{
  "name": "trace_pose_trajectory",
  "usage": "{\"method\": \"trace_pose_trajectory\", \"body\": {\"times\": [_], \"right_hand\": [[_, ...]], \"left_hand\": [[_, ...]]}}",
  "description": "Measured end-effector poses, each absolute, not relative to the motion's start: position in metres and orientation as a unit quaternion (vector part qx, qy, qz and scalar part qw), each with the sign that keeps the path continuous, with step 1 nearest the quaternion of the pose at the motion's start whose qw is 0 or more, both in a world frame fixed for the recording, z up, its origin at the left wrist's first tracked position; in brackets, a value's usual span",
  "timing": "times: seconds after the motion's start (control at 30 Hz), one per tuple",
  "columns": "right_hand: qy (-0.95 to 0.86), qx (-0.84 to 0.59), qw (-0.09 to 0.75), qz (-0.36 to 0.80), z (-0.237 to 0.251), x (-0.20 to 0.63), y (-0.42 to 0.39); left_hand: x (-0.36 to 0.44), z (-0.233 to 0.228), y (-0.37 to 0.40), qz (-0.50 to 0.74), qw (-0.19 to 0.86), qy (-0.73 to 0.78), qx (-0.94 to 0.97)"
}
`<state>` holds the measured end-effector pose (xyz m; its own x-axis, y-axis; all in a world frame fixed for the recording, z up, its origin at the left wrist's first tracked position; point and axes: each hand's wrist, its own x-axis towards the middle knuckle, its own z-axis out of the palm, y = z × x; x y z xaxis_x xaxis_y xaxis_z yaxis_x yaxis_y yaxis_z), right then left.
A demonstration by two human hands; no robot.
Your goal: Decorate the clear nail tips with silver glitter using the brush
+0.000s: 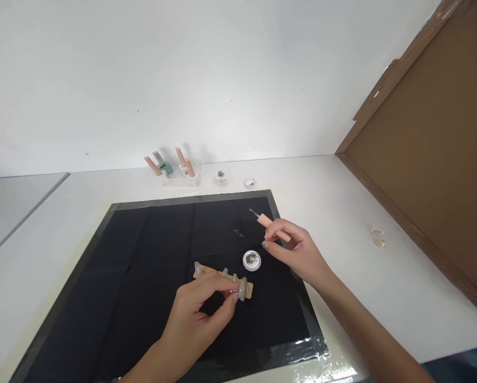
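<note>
My right hand (296, 250) holds a pink-handled nail brush (267, 221), its dark tip pointing up and left over the black mat (142, 250). My left hand (200, 314) pinches the right end of a tan strip (208, 272) that carries several grey false nail tips, with my fingertips on the tip nearest that end. A small round white pot (252, 260) with dark glittery contents stands open on the mat between my two hands.
Against the white wall stand pink and grey brush handles in small bottles (170, 169), a tiny jar (221, 177) and a round lid (249, 183). Two small round pieces (378, 238) lie on the white counter at right. A brown cardboard panel (430, 149) leans at far right.
</note>
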<state>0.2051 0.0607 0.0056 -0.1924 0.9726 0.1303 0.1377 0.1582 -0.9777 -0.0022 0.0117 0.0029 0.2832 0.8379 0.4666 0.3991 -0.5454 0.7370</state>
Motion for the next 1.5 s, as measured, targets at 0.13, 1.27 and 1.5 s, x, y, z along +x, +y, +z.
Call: {"method": "trace_pose_trajectory", "body": {"times": [0.13, 1.27, 1.5], "right_hand": [[-0.616, -0.451, 0.459, 0.455, 0.006, 0.204, 0.062], [-0.818, -0.458, 0.261, 0.229, 0.009, 0.212, 0.055], [-0.877, -0.442, 0.154, 0.107, 0.0, 0.214, 0.041]], "left_hand": [[-0.003, 0.003, 0.012, 0.44, 0.251, 0.405, 0.761], [-0.004, 0.003, 0.012, 0.437, 0.259, 0.419, 0.752], [-0.003, 0.005, 0.011, 0.437, 0.266, 0.411, 0.754]]}}
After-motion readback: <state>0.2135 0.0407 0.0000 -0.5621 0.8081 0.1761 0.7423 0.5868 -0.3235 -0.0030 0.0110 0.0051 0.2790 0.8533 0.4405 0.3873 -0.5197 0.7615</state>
